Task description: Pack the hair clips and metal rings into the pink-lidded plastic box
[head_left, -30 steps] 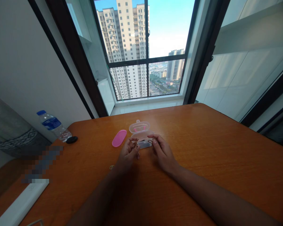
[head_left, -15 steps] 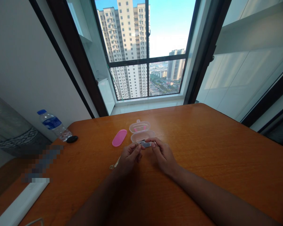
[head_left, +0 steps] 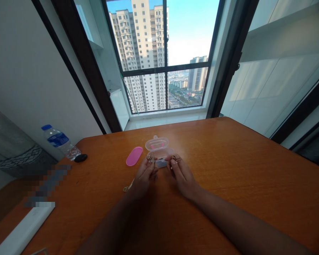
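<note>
Gold metal piece (head_left: 151, 159) is gripped by left hand (head_left: 144, 174) fingers, second gold piece (head_left: 174, 159) by right hand (head_left: 183, 174) fingers; clear plastic case (head_left: 157, 144) lies just beyond.

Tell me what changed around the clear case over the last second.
The left hand and right hand met fingertips at the clear case, then parted again. Each has kept pinching its piece: left gold piece, right gold piece. Case, pink oval, bottle and table stayed put.
</note>
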`<act>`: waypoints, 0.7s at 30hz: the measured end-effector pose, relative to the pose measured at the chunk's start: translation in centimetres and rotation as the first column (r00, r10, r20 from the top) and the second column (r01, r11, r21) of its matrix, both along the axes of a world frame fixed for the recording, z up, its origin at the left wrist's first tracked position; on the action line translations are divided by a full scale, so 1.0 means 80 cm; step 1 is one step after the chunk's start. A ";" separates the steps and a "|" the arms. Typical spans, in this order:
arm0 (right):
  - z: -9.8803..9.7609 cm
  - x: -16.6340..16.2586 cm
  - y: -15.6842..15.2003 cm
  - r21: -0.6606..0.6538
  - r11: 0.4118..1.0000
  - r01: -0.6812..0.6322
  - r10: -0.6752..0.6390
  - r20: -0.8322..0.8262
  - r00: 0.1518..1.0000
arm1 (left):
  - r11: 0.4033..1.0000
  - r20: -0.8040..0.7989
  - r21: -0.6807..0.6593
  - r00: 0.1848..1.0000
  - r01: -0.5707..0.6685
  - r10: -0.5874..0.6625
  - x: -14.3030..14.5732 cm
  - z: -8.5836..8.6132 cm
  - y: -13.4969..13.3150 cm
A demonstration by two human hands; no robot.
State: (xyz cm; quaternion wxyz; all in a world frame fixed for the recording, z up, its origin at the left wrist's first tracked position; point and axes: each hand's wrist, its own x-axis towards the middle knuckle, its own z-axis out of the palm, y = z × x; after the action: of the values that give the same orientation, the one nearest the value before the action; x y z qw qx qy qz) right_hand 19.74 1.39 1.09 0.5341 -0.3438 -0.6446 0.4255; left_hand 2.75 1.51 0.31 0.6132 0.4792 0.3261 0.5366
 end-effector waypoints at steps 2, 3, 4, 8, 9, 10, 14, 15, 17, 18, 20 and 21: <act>0.002 0.000 0.001 0.077 0.997 -0.016 0.010 0.077 0.997 | 0.999 -0.017 0.035 1.000 -0.011 0.011 0.001 0.000 0.001; 0.003 0.001 0.001 0.111 0.994 -0.015 0.003 0.103 0.995 | 0.998 -0.035 0.056 0.999 -0.011 0.013 0.001 0.000 0.001; 0.004 0.001 0.002 0.137 0.991 -0.009 -0.007 0.117 0.993 | 0.997 -0.052 0.078 0.999 -0.008 0.012 0.001 0.000 0.002; 0.004 0.002 0.003 0.141 0.988 0.059 -0.071 0.078 0.994 | 0.990 -0.093 0.139 0.996 0.019 -0.007 0.000 0.000 0.004; 0.003 0.002 0.003 0.111 0.991 0.077 -0.083 0.050 0.995 | 0.989 -0.096 0.145 0.995 0.019 -0.005 -0.001 0.000 0.005; 0.002 0.002 0.004 0.067 0.993 0.093 -0.095 0.013 0.995 | 0.989 -0.095 0.147 0.995 0.010 0.004 -0.001 -0.001 0.006; -0.002 -0.001 0.008 -0.130 0.987 0.096 -0.114 -0.145 0.983 | 0.991 -0.076 0.131 0.996 -0.040 0.050 -0.001 -0.003 0.008; -0.001 -0.002 0.009 -0.155 0.983 0.094 -0.119 -0.157 0.980 | 0.991 -0.070 0.126 0.996 -0.046 0.055 -0.001 -0.003 0.008; 0.001 -0.001 0.012 -0.174 0.979 0.108 -0.134 -0.144 0.981 | 0.991 -0.063 0.119 0.996 -0.055 0.063 -0.002 -0.002 0.007; 0.002 0.000 0.013 -0.173 0.978 0.116 -0.140 -0.130 0.982 | 0.991 -0.061 0.117 0.996 -0.064 0.072 -0.002 -0.001 0.007; 0.005 0.001 0.014 -0.158 0.979 0.126 -0.146 -0.120 0.982 | 0.989 -0.076 0.117 0.992 -0.092 0.102 -0.002 0.001 0.006; 0.006 0.002 0.014 -0.148 0.981 0.127 -0.146 -0.124 0.982 | 0.987 -0.095 0.119 0.988 -0.110 0.122 -0.002 0.002 0.006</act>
State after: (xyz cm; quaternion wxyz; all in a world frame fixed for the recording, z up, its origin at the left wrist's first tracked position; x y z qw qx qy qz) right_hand 19.90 2.49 1.54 0.5789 -0.3942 -0.5509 0.4539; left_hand 2.58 1.96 0.48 0.5354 0.5202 0.3533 0.5639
